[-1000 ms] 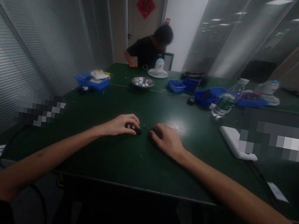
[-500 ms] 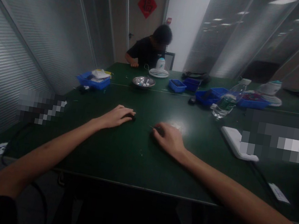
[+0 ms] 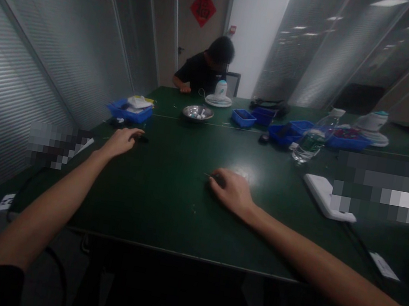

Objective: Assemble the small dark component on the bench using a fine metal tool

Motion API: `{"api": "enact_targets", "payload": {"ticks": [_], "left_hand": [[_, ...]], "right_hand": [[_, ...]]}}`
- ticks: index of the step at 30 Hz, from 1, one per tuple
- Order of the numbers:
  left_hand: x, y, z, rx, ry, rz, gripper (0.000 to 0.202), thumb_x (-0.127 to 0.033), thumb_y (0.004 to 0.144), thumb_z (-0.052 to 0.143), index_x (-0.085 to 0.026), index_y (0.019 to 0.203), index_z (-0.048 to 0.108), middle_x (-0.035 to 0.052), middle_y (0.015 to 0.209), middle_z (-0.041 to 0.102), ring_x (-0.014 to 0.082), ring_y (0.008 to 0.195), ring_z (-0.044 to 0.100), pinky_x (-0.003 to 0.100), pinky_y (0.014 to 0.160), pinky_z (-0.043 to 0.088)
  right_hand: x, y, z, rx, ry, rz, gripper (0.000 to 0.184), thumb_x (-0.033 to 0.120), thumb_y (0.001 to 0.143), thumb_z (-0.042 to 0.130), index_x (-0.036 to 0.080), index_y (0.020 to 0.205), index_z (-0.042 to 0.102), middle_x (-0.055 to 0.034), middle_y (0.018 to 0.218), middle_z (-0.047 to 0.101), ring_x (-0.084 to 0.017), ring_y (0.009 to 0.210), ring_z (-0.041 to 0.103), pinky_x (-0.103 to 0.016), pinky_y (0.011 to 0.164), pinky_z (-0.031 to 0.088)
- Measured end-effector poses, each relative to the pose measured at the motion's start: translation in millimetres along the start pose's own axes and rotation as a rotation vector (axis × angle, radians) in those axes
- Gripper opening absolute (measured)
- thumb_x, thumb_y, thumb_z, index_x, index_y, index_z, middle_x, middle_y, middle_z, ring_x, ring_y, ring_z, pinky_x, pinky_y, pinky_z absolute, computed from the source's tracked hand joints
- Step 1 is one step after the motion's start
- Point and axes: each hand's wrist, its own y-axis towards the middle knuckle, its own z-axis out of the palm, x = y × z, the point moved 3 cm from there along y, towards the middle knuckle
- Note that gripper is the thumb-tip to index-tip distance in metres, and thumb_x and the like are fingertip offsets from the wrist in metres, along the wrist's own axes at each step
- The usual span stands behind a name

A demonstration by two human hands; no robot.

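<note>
My left hand [image 3: 121,140] reaches out to the left over the dark green table [image 3: 179,206], its fingertips pinched on a small dark part [image 3: 142,138] that rests on or just above the surface. My right hand [image 3: 230,190] lies on the table near the middle, fingers curled around a thin tool [image 3: 211,177] whose slim tip sticks out to the left. Most of that tool is hidden under the hand.
A blue bin [image 3: 130,110] with white items sits just beyond my left hand. Farther back are a metal bowl [image 3: 197,113], several blue trays [image 3: 243,117], a water bottle [image 3: 311,141] and a small fan [image 3: 219,95]. A white power strip [image 3: 327,197] lies right. Another person sits at the far end.
My left hand has slid away from my right hand, going left and farther out toward the blue bin with the small dark part. My right hand has stayed put.
</note>
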Motion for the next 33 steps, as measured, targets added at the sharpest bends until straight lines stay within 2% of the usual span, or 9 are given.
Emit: {"api": "enact_targets", "payload": {"ticks": [4, 8, 11, 16, 19, 22, 26, 29, 33], "left_hand": [[4.0, 2.5, 2.5, 0.014, 0.052, 0.012, 0.045, -0.024, 0.086, 0.051, -0.023, 0.126, 0.071, 0.0103, 0.130, 0.068, 0.0323, 0.117, 0.058, 0.045, 0.105, 0.043], [14.5, 7.5, 4.7, 0.017, 0.077, 0.030, 0.031, -0.031, 0.089, 0.053, -0.024, 0.107, 0.078, 0.0128, 0.117, 0.070, 0.0336, 0.112, 0.059, 0.043, 0.103, 0.044], [18.8, 8.5, 4.1, 0.003, 0.121, 0.037, 0.027, -0.033, 0.090, 0.055, -0.023, 0.100, 0.077, 0.0144, 0.111, 0.071, 0.0345, 0.111, 0.061, 0.044, 0.101, 0.046], [16.6, 3.3, 1.2, -0.056, 0.125, -0.060, 0.028, -0.038, 0.092, 0.055, -0.021, 0.107, 0.072, 0.0145, 0.108, 0.073, 0.0333, 0.104, 0.066, 0.041, 0.093, 0.049], [12.0, 2.8, -2.2, -0.137, 0.009, -0.108, 0.029, -0.038, 0.093, 0.056, -0.020, 0.110, 0.072, 0.0121, 0.105, 0.075, 0.0295, 0.098, 0.069, 0.038, 0.091, 0.051], [7.1, 5.0, -5.9, -0.184, -0.125, -0.143, 0.027, -0.039, 0.090, 0.061, -0.021, 0.103, 0.076, 0.0089, 0.103, 0.077, 0.0270, 0.097, 0.071, 0.037, 0.091, 0.052], [3.0, 6.5, -7.9, -0.161, -0.230, -0.193, 0.025, -0.038, 0.083, 0.070, -0.021, 0.100, 0.079, 0.0076, 0.106, 0.078, 0.0275, 0.099, 0.070, 0.039, 0.094, 0.053], [3.7, 7.1, -5.1, -0.138, -0.278, -0.206, 0.030, -0.036, 0.081, 0.072, -0.021, 0.106, 0.078, 0.0083, 0.111, 0.077, 0.0285, 0.102, 0.070, 0.041, 0.096, 0.052], [3.7, 9.9, 1.1, -0.116, -0.261, -0.113, 0.031, -0.036, 0.083, 0.069, -0.021, 0.110, 0.078, 0.0087, 0.120, 0.075, 0.0287, 0.112, 0.067, 0.041, 0.105, 0.047]], "right_hand": [[-1.2, 0.5, 1.4, -0.001, -0.003, -0.012, 0.027, 0.040, 0.100, 0.056, 0.021, 0.116, 0.068, -0.0073, 0.109, 0.072, -0.021, 0.091, 0.067, -0.033, 0.077, 0.050], [0.2, 0.0, 0.7, -0.001, -0.002, -0.017, 0.027, 0.039, 0.100, 0.055, 0.021, 0.115, 0.068, -0.0073, 0.108, 0.072, -0.021, 0.089, 0.066, -0.033, 0.074, 0.049], [0.6, -0.3, 1.0, -0.004, 0.002, -0.023, 0.027, 0.039, 0.100, 0.055, 0.020, 0.115, 0.068, -0.0073, 0.109, 0.072, -0.021, 0.089, 0.066, -0.032, 0.074, 0.048], [-1.3, 0.2, 3.1, -0.022, -0.009, -0.044, 0.026, 0.040, 0.100, 0.056, 0.022, 0.113, 0.068, -0.0064, 0.108, 0.072, -0.020, 0.087, 0.066, -0.032, 0.074, 0.048], [-0.8, 0.0, 2.1, -0.017, -0.001, -0.043, 0.026, 0.039, 0.100, 0.055, 0.022, 0.115, 0.068, -0.0064, 0.108, 0.072, -0.020, 0.086, 0.066, -0.032, 0.073, 0.047], [0.6, -0.5, 0.8, 0.007, 0.019, -0.035, 0.027, 0.039, 0.101, 0.055, 0.021, 0.115, 0.068, -0.0075, 0.109, 0.072, -0.020, 0.085, 0.066, -0.032, 0.071, 0.048], [1.0, -0.3, 0.3, 0.006, 0.012, -0.025, 0.027, 0.040, 0.101, 0.055, 0.021, 0.115, 0.068, -0.0076, 0.108, 0.072, -0.021, 0.086, 0.066, -0.032, 0.072, 0.049], [1.0, -0.4, 0.5, 0.014, 0.012, -0.032, 0.028, 0.041, 0.101, 0.055, 0.021, 0.116, 0.068, -0.0073, 0.109, 0.071, -0.020, 0.087, 0.066, -0.031, 0.072, 0.049], [0.1, -0.4, 1.0, 0.022, 0.020, -0.033, 0.028, 0.041, 0.101, 0.055, 0.021, 0.116, 0.068, -0.0078, 0.109, 0.071, -0.020, 0.086, 0.065, -0.031, 0.071, 0.048]]}}
